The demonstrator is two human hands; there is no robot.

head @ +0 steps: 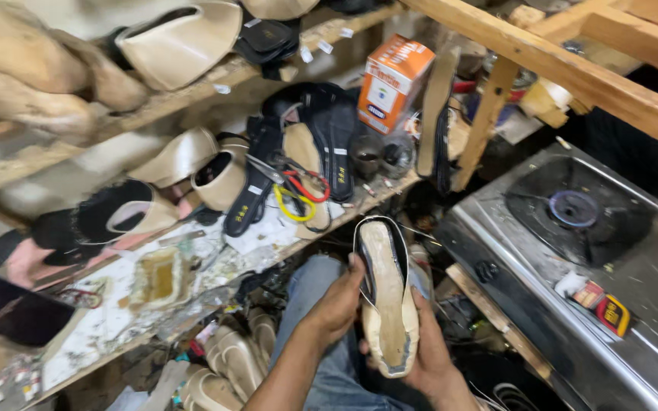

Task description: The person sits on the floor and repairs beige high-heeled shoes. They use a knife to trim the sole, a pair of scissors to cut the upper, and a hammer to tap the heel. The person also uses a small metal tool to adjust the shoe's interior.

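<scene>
Sole (386, 293) clamped between left hand (338, 303) and right hand (428, 346), over knee. Scissors (292, 186) seen beyond sole, on counter (108, 312). Edges best gripped firmly, sole kept level.

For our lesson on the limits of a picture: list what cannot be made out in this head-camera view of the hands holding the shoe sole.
- shoe sole: its underside faces away; left hand and right hand cover its edges.
- orange box: print too small.
- upper-left shelf shoes: motion-blurred.
- gas stove: cut off by the right edge.
- yellow and red scissors: blades lost in clutter.
</scene>
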